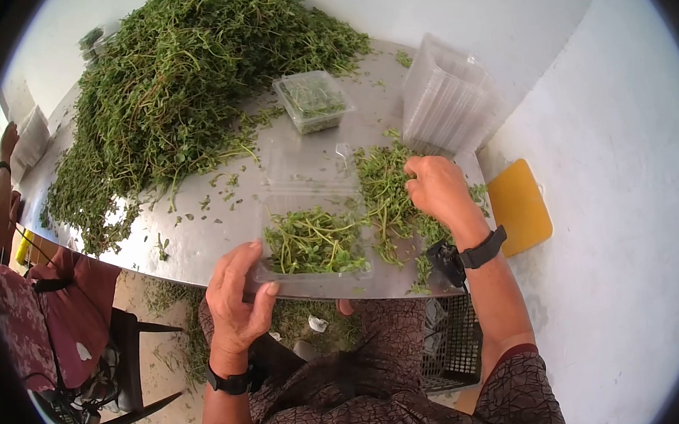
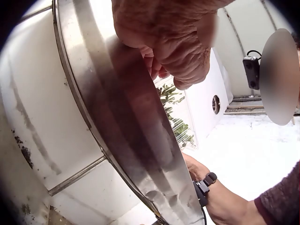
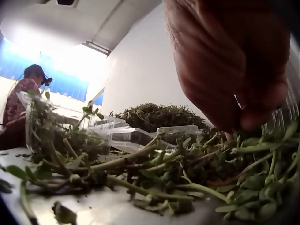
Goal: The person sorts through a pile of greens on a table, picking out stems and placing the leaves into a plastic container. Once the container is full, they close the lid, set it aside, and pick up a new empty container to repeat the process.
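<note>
An open clear plastic box (image 1: 319, 274) with leafy green stems (image 1: 314, 237) inside lies near the table's front edge, its lid folded back. My left hand (image 1: 237, 298) rests at the box's left front corner, thumb and fingers spread. To the right of the box, my right hand (image 1: 439, 192) has its fingers curled into a loose bunch of greens (image 1: 385, 185); the right wrist view shows its fingertips (image 3: 251, 119) down among the stems (image 3: 187, 164). In the left wrist view the left hand (image 2: 168, 42) is over the table edge.
A large heap of greens (image 1: 181, 89) covers the table's back left. Behind the open box stands a closed filled box (image 1: 314, 102). Stacked empty boxes (image 1: 450, 98) stand at the back right, a yellow board (image 1: 519, 207) beyond the right edge. Another person (image 1: 56, 318) is at the left.
</note>
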The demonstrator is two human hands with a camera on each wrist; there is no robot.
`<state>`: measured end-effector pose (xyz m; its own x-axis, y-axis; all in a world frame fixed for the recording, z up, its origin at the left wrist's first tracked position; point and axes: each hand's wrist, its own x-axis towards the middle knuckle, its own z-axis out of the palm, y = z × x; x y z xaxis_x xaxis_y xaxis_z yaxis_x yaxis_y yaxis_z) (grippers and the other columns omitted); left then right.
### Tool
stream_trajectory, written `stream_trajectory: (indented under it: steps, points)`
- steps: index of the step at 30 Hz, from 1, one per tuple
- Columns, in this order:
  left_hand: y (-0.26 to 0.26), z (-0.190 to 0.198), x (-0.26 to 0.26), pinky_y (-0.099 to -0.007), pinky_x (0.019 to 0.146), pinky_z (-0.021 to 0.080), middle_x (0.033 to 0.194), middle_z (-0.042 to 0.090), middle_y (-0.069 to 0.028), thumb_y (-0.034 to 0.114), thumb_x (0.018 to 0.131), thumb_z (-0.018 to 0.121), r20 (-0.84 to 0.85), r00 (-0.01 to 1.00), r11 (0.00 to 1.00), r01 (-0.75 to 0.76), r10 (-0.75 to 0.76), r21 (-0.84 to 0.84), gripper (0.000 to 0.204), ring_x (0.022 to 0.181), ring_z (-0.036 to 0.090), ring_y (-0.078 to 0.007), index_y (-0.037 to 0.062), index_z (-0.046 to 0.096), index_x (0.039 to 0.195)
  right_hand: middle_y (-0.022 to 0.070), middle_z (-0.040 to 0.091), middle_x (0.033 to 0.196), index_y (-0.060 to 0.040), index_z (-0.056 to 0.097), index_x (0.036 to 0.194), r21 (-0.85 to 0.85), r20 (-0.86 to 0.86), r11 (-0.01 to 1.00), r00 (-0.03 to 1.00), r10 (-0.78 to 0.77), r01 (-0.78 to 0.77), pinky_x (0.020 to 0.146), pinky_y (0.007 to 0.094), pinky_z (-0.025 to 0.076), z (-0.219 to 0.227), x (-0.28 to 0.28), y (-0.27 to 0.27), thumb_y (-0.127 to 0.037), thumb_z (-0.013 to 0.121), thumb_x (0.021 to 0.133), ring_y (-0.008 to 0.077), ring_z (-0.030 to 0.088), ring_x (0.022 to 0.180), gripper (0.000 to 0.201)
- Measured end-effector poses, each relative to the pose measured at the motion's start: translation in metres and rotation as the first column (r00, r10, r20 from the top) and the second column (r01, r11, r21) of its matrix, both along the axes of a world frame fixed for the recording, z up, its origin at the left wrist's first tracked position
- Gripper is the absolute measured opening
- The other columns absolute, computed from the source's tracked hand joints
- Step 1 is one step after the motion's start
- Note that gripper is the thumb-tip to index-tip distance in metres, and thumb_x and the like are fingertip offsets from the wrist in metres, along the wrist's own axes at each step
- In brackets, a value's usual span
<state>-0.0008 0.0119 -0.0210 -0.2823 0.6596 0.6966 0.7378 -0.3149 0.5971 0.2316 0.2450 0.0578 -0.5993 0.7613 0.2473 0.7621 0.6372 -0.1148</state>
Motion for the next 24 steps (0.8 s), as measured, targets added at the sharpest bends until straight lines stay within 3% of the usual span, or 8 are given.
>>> stream_trajectory:
  steps: [2, 4, 11, 14, 16, 20, 22, 24]
  points:
    - [0.0, 0.0, 0.0, -0.035, 0.081, 0.053, 0.11, 0.064, -0.0195, 0.027, 0.088, 0.062, 0.002, 1.0, 1.0, -0.002, 0.002, 0.005, 0.042, 0.093, 0.065, -0.028, -0.0024, 0.059, 0.119, 0.0205, 0.065, 0.072, -0.0003, 0.068, 0.087, 0.007, 0.014, 1.0, 1.0, 0.001, -0.001, 0.067, 0.0454, 0.049, 0.003, 0.002, 0.003, -0.005, 0.063, 0.079, 0.0388, 0.063, 0.073, 0.011]
    - [0.0, 0.001, 0.0, -0.0348, 0.081, 0.053, 0.11, 0.063, -0.0198, 0.025, 0.088, 0.062, 0.0, 1.0, 1.0, 0.009, -0.009, 0.0, 0.042, 0.092, 0.066, -0.0276, -0.0023, 0.059, 0.12, 0.0185, 0.064, 0.071, -0.0016, 0.063, 0.074, -0.023, -0.216, 1.0, 0.976, -0.007, 0.002, 0.065, 0.0456, 0.05, 0.011, 0.007, 0.0, -0.003, 0.061, 0.075, 0.0383, 0.064, 0.071, 0.003]
    - [0.001, 0.001, 0.0, -0.0374, 0.08, 0.054, 0.11, 0.064, -0.0213, 0.021, 0.083, 0.068, 0.036, 0.999, 1.0, 0.015, -0.015, 0.009, 0.043, 0.095, 0.066, -0.0339, -0.0006, 0.06, 0.119, 0.0161, 0.063, 0.067, -0.0021, 0.066, 0.08, -0.161, -0.319, 0.984, 0.939, -0.127, 0.078, 0.062, 0.0408, 0.049, 0.042, 0.018, -0.011, -0.005, 0.062, 0.077, 0.0328, 0.063, 0.065, 0.006]
    - [0.0, 0.002, 0.001, -0.0374, 0.079, 0.054, 0.11, 0.064, -0.0211, 0.021, 0.083, 0.068, 0.04, 0.999, 1.0, 0.011, -0.012, 0.007, 0.043, 0.094, 0.066, -0.0338, -0.0005, 0.06, 0.119, 0.0156, 0.066, 0.076, -0.0022, 0.067, 0.087, -0.226, -0.193, 0.968, 0.97, -0.15, 0.104, 0.066, 0.0419, 0.05, 0.038, 0.022, -0.016, -0.007, 0.066, 0.076, 0.0343, 0.064, 0.072, 0.012]
    - [-0.001, 0.003, 0.001, -0.0373, 0.079, 0.054, 0.11, 0.064, -0.021, 0.021, 0.083, 0.069, 0.022, 1.0, 1.0, 0.007, -0.006, -0.006, 0.043, 0.094, 0.066, -0.0337, -0.0004, 0.06, 0.119, 0.0152, 0.067, 0.086, -0.0027, 0.066, 0.096, -0.014, -0.229, 0.993, 0.967, 0.115, -0.121, 0.072, 0.0432, 0.051, 0.021, 0.027, -0.013, -0.007, 0.071, 0.074, 0.0358, 0.065, 0.081, 0.022]
    - [0.0, 0.003, 0.001, -0.0373, 0.079, 0.054, 0.11, 0.064, -0.0211, 0.021, 0.082, 0.069, 0.033, 0.999, 1.0, 0.011, -0.011, -0.011, 0.043, 0.094, 0.066, -0.0336, -0.0005, 0.06, 0.119, 0.0166, 0.065, 0.09, -0.0019, 0.065, 0.097, -0.083, -0.155, 0.983, 0.976, 0.15, -0.164, 0.076, 0.0452, 0.05, 0.023, 0.016, -0.026, -0.009, 0.075, 0.073, 0.0372, 0.064, 0.088, 0.027]
    - [0.0, 0.002, 0.0, -0.0374, 0.079, 0.054, 0.11, 0.064, -0.0211, 0.021, 0.082, 0.07, 0.026, 1.0, 1.0, 0.008, -0.008, -0.006, 0.044, 0.094, 0.066, -0.0336, -0.0007, 0.061, 0.119, 0.0194, 0.066, 0.098, -0.0008, 0.067, 0.105, -0.063, 0.106, 0.989, 0.985, 0.138, -0.132, 0.075, 0.0424, 0.051, 0.017, 0.015, -0.025, -0.006, 0.071, 0.074, 0.0356, 0.064, 0.08, 0.032]
    - [0.0, 0.002, 0.0, -0.0363, 0.081, 0.054, 0.11, 0.064, -0.0206, 0.023, 0.084, 0.066, 0.012, 1.0, 1.0, 0.006, -0.006, -0.005, 0.043, 0.093, 0.066, -0.0312, -0.0012, 0.06, 0.119, 0.0186, 0.065, 0.094, -0.0006, 0.067, 0.101, -0.039, 0.137, 0.99, 0.981, 0.137, -0.132, 0.074, 0.044, 0.051, 0.014, 0.014, -0.025, -0.006, 0.069, 0.074, 0.0369, 0.064, 0.08, 0.028]
